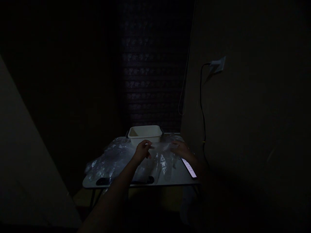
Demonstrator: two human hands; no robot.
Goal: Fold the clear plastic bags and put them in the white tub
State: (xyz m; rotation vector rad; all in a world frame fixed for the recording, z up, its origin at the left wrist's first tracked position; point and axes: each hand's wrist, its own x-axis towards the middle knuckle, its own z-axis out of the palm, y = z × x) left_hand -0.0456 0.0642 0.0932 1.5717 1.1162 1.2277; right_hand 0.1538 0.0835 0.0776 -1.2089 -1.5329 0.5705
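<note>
1. Head view: in a dim space, a small pale table stands ahead, and a clear plastic sheet hangs over its near right part, between the person's two hands.
2. The left hand reaches over the middle of the table, its fingertips pinching the left upper corner of that sheet.
3. The right hand is at the sheet's right upper side, fingers and thumb pointing left; it is too dark and blurred to tell whether they are closed on the film or only touching it.
4. The upper edge of the sheet spans the gap between the hands, and its lower part falls toward the near edge of the table in shiny creases.
5. More crumpled clear plastic spreads across the left side of the table.
6. A white tub stands upright at the far side, just beyond the left hand.
7. A phone with a lit screen lies at the right edge, near the right forearm.
8. Farther off, a dark blind hangs behind the table; on the right wall, a black cable runs down from a socket.
</note>
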